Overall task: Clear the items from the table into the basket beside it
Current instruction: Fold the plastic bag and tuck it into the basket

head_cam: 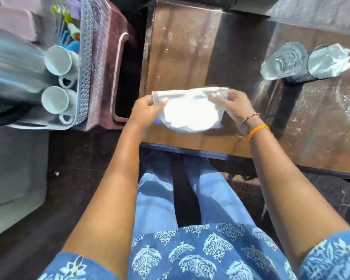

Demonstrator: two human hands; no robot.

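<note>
Both my hands hold a clear plastic bag (190, 112) with something round and white inside, just above the near left part of the brown table (186, 47). My left hand (148, 110) grips the bag's left top corner and my right hand (232, 106) grips its right top corner. The silver mesh basket (85, 63) stands to the left on a maroon stool (107, 57). It holds two white mugs (59, 60) lying on their sides, grey plates and some colourful items at the back.
A clear glass (283, 61) and a dark mesh holder with white tissues (327, 59) stand on the table's right side. A dark gap separates stool and table. My legs in blue trousers are below the table's near edge.
</note>
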